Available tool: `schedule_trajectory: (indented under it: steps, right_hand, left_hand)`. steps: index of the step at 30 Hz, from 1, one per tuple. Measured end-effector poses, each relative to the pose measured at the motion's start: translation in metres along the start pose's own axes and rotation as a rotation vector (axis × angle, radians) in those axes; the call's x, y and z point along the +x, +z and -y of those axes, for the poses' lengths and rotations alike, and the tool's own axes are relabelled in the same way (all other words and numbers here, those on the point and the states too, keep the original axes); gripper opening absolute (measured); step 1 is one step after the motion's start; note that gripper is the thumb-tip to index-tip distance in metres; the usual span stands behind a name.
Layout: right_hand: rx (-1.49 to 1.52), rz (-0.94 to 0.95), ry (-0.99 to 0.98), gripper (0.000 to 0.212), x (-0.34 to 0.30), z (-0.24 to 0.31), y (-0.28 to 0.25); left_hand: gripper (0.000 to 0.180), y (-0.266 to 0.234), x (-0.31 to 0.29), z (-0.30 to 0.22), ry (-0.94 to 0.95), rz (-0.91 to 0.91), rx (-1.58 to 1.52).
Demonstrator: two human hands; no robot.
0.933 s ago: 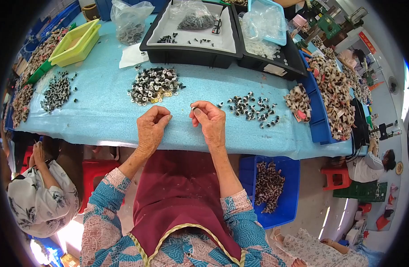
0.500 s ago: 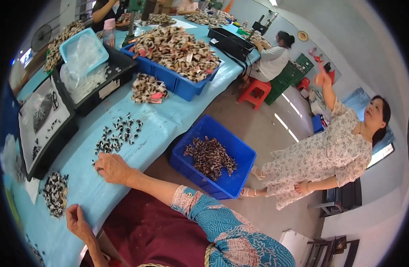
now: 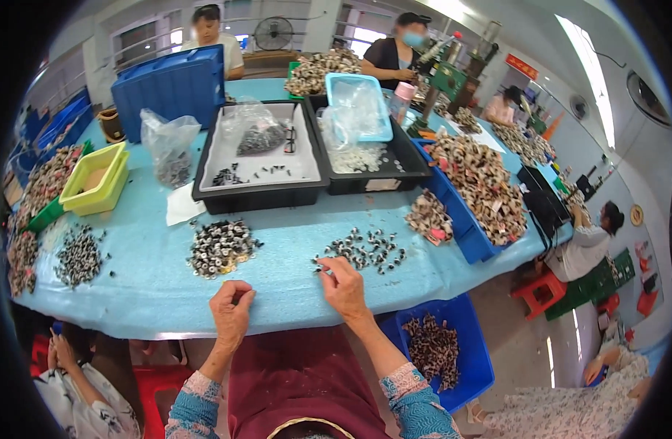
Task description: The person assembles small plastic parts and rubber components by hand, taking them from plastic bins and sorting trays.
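Note:
My left hand [image 3: 231,311] rests on the light blue table cover [image 3: 153,289], fingers curled together below a heap of small black-and-white parts [image 3: 219,249]; whether it pinches anything is hidden. My right hand [image 3: 343,285] reaches to the near edge of a second scatter of the same parts [image 3: 365,249], fingertips pinched on one small part [image 3: 320,266].
Two black trays [image 3: 259,192] [image 3: 380,179] hold bags and loose parts behind the heaps. A yellow bin [image 3: 95,175] and more parts [image 3: 76,256] lie left. A blue crate of parts [image 3: 438,347] sits on the floor right. Other people work around the table.
The view swung right to the floor and a standing person, then back to the table. My right hand moved out to the right-hand scatter of parts; my left hand stayed at the near edge.

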State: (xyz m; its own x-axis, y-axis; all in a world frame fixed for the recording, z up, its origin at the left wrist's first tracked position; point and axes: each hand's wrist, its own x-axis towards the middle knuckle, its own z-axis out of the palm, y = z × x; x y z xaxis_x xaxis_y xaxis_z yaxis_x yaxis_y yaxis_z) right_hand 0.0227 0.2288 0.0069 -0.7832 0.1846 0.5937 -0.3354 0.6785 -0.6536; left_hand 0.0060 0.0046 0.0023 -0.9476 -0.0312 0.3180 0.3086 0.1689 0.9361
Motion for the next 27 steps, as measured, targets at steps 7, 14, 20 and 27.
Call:
schedule_trajectory:
  steps: [7, 14, 20, 27]
  right_hand:
    - [0.169, 0.119, -0.167, 0.046, 0.115, 0.057, -0.019]
    - [0.927, 0.178, 0.059, 0.074, 0.258, 0.11, -0.022]
    - [1.284, -0.157, 0.022, 0.082, 0.215, 0.098, -0.059]
    - [0.723, -0.852, -0.007, 0.077, 0.017, -0.004, -0.334]
  left_hand:
    - [0.008, -0.006, -0.004, 0.002, 0.05, -0.018, 0.076]
    - [0.007, 0.025, -0.001, 0.005, 0.113, -0.002, 0.14]
    - [0.005, -0.011, 0.013, 0.019, 0.193, -0.01, 0.224]
    - [0.005, 0.022, 0.006, 0.024, 0.229, 0.101, 0.249]
